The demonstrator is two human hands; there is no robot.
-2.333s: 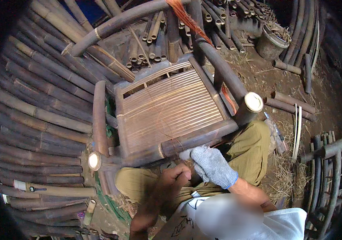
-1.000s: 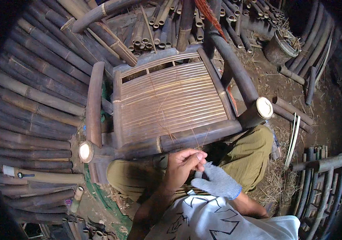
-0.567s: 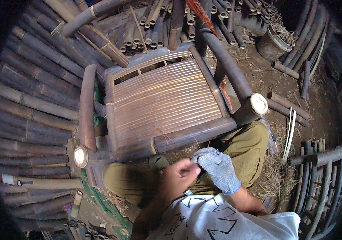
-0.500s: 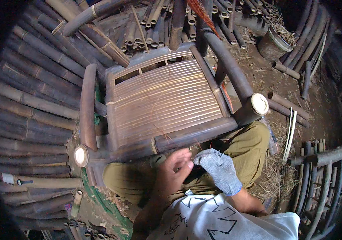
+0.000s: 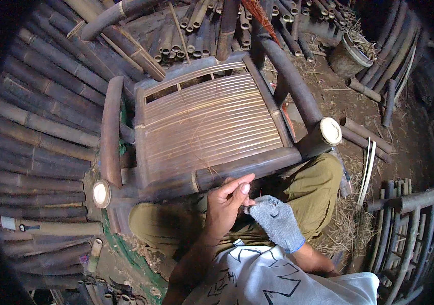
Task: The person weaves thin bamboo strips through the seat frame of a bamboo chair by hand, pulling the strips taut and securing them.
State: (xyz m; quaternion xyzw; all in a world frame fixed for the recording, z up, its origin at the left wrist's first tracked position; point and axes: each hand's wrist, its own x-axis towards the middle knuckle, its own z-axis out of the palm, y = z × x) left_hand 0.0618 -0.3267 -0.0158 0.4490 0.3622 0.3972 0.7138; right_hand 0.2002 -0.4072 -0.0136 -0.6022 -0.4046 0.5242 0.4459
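Observation:
A low bamboo chair with a slatted seat stands in front of me. Just over its front rail, my bare left hand is closed in a pinch, thumb against the fingers. My right hand, in a grey knit glove, is closed right beside it, fingertips meeting the left ones. A thin reddish strand lies over the seat slats and runs towards my left hand. Another short bit of it shows above the glove. Its exact path between my fingers is too fine to follow.
Dark bamboo poles are stacked at the left. Cut bamboo tubes lie behind the chair. A bucket with shavings stands at the far right, and a bamboo frame at the near right. Pale strips lie beside my knee.
My left hand has risen slightly and turned, its fingers now straighter and pointing right. My gloved right hand has barely shifted. The chair stays put.

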